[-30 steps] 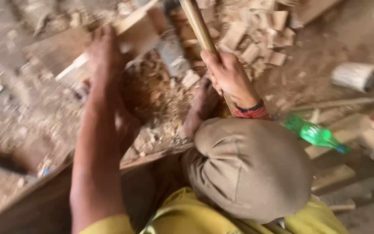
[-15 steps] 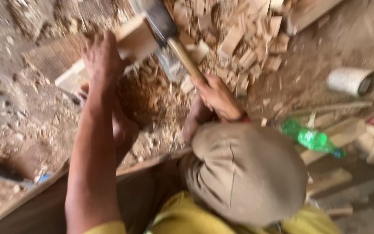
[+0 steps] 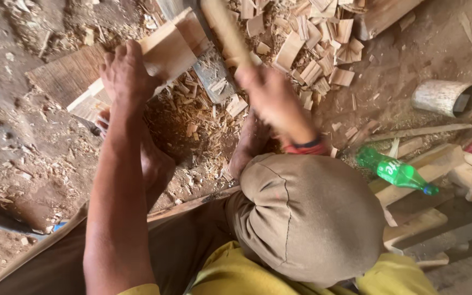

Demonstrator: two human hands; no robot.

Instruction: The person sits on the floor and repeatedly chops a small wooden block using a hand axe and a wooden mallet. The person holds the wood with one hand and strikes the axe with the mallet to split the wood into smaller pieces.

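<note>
Firmly gripped: wood block (image 3: 167, 52), axe handle (image 3: 225, 27).

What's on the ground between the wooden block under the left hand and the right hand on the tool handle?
In the head view, a heap of wood chips and shavings fills the ground between the wooden block under the left hand and the right hand.

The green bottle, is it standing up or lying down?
Lying down. The green bottle rests on its side across wooden pieces, its blue-capped neck pointing to the lower right, well away from both hands.
</note>
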